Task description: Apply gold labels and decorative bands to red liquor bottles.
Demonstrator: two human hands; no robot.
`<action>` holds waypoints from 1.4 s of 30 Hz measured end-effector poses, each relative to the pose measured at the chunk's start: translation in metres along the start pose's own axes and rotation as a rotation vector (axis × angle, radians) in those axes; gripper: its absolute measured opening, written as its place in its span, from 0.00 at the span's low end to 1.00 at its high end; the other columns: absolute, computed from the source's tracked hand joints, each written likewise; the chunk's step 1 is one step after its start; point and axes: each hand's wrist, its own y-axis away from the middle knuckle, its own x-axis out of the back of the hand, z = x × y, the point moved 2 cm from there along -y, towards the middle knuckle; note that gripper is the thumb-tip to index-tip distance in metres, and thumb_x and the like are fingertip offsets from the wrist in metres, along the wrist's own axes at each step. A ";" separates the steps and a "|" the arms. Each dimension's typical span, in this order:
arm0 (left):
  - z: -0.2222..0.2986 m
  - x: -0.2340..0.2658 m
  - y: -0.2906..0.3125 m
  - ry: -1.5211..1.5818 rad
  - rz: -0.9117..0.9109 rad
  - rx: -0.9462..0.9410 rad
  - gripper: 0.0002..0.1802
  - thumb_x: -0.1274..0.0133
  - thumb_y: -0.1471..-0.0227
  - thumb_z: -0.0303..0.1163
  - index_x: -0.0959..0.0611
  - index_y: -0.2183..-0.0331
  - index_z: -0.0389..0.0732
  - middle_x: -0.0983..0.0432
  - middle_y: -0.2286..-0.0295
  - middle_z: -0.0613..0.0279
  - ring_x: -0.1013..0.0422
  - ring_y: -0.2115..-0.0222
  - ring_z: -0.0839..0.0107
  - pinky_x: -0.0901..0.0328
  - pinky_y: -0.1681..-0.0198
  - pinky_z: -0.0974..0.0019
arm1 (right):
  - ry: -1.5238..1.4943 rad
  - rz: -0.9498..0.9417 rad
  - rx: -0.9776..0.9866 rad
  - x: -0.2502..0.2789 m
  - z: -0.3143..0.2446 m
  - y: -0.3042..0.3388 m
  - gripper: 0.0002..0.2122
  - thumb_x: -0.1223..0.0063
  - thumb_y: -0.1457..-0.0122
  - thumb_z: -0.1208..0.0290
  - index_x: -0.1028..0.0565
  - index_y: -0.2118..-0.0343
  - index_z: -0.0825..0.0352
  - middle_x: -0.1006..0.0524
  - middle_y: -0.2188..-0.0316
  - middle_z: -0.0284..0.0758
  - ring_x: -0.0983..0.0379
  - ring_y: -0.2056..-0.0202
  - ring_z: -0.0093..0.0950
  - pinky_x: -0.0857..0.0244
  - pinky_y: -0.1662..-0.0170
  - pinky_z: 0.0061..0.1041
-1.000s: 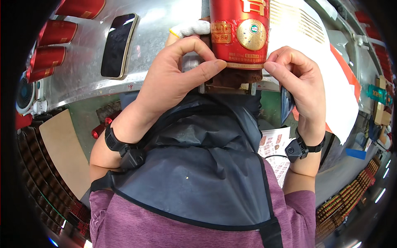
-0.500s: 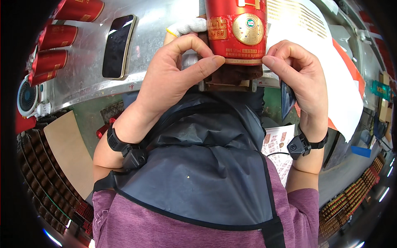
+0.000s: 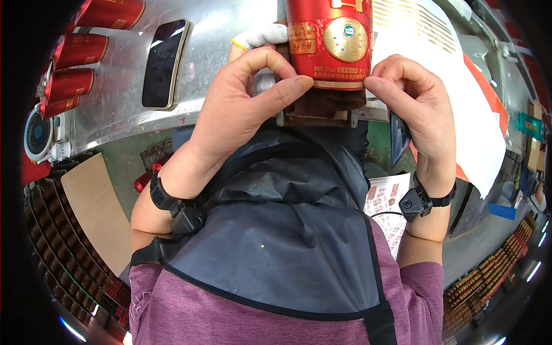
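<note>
A red bottle (image 3: 322,14) with gold lettering and a round gold seal lies on a brown cloth-padded stand (image 3: 328,104), its base toward me. Along its lower rim runs a narrow gold strip (image 3: 339,85). My left hand (image 3: 247,92) is closed, thumb and index finger pinched at the strip's left end. White knit with a yellow hem (image 3: 261,37) covers a finger behind it. At the strip's right end, my right hand (image 3: 417,98) is pinched too. Below its palm hangs a dark pointed flat piece (image 3: 399,140); whether that hand grips it is hidden.
A phone (image 3: 165,64) lies on the metal table (image 3: 218,34). Several red bottles (image 3: 80,50) lie at the left, above a small fan (image 3: 39,135). White sheets with gold strips (image 3: 414,29) cover the right side. Crates of bottles (image 3: 75,247) stand at lower left.
Both hands stay pinched at the ends of the gold strip. The bottle looks turned very slightly; otherwise little differs.
</note>
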 end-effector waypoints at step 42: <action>-0.027 0.016 0.000 -0.282 0.092 -0.246 0.08 0.38 0.46 0.35 0.18 0.68 0.41 0.27 0.66 0.64 0.34 0.58 0.72 0.41 0.50 0.66 | 0.059 -0.007 -0.140 0.006 0.000 0.000 0.07 0.37 0.41 0.73 0.25 0.72 0.66 0.26 0.71 0.27 0.34 0.75 0.14 0.40 0.74 0.14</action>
